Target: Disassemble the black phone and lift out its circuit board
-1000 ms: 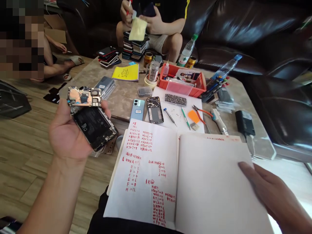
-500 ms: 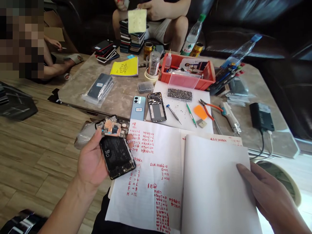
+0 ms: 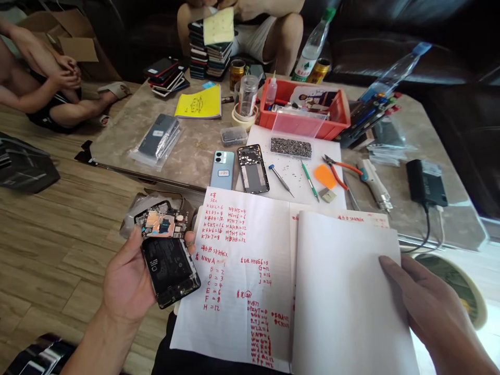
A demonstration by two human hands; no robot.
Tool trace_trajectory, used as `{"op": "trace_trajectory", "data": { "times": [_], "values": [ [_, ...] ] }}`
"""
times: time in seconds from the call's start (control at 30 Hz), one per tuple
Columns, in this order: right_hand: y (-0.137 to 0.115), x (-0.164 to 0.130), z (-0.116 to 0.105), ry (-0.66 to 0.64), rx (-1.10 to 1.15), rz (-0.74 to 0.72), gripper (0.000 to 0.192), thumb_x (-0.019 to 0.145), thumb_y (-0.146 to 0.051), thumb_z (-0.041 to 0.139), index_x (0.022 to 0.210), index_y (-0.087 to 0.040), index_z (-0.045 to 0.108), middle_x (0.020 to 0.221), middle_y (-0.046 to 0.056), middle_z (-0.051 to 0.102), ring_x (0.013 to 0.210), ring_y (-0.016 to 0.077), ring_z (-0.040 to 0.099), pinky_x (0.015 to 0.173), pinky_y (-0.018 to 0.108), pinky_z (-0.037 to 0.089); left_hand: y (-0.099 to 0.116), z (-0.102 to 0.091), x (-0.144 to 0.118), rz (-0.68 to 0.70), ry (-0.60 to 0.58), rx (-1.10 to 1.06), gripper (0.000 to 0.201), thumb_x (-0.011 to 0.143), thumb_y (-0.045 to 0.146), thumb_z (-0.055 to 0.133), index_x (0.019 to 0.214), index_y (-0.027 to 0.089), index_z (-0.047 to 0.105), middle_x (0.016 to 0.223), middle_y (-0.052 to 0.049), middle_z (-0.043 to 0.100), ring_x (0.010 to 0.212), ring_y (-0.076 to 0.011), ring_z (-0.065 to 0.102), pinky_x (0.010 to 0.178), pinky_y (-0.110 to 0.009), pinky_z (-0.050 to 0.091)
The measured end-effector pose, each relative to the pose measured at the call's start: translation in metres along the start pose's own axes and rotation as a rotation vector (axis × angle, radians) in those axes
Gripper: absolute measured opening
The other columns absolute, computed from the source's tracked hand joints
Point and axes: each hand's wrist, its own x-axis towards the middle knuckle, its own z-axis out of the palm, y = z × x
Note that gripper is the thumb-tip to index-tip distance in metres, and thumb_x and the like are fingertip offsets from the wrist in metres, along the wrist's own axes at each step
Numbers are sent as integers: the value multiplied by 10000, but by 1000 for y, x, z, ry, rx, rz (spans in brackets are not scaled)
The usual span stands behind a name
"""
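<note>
My left hand (image 3: 127, 276) is closed around an opened smartphone (image 3: 171, 273), its black battery and a circuit board (image 3: 162, 223) with a copper-coloured patch facing up. An open notebook (image 3: 230, 260) with red handwritten letters and numbers lies on my lap. My right hand (image 3: 422, 302) grips the right edge of its lifted blank page (image 3: 347, 291), thumb on top and the fingers hidden behind. Beyond the notebook, a light-blue phone (image 3: 222, 171) and a black phone frame (image 3: 253, 169) lie on the table.
On a white mat are a box of screws (image 3: 291, 148), screwdrivers (image 3: 310, 181) and pliers (image 3: 335, 171). A red bin (image 3: 344, 112), bottles and phone stacks (image 3: 198, 52) stand farther back. A black adapter (image 3: 425, 182) sits at right. Two other people sit across and at left.
My left hand has moved left and down with the opened phone, uncovering more of the red writing. My right hand stays on the page. The view has shifted slightly.
</note>
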Motion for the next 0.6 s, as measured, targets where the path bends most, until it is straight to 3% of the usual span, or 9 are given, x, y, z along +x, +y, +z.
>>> {"op": "trace_trajectory", "data": {
  "times": [0.13,0.27,0.4,0.5,0.6],
  "values": [
    [-3,0,1,16,62,172,695,737,-709,819,1336,-360,775,1206,98,845,1129,433,780,936,527,579,-7,-3,-1,-16,20,-24,371,1065,365,613,1216,139,866,1212,-229,820,1071,-380,840,924,-516,692],
    [-16,-10,0,26,-27,115,621,820,-668,757,1344,-335,765,1156,116,830,1083,382,774,923,481,560,-13,-6,0,-54,-78,-45,340,1021,341,727,1272,147,848,1265,-237,798,1135,-370,824,991,-499,672],
    [-25,-18,-2,34,-33,79,609,848,-634,729,1376,-332,754,1027,116,802,1007,361,764,858,475,552,-16,-5,0,-86,-133,-64,335,1032,347,722,1270,147,847,1286,-236,790,1167,-352,816,1021,-478,659],
    [-23,-19,-3,39,-92,15,636,857,-652,712,1398,-319,744,1007,107,780,1036,360,750,882,468,553,-16,-5,-1,-64,-142,-52,340,1043,353,706,1281,151,844,1279,-234,795,1170,-350,814,1027,-467,656],
    [-13,-16,1,77,-178,-89,642,869,-673,667,1382,-295,749,982,102,786,943,333,766,810,441,569,-15,-7,-3,-46,-140,-27,353,1036,373,716,1278,154,847,1270,-228,801,1167,-358,812,1024,-458,656]
  ]
}}
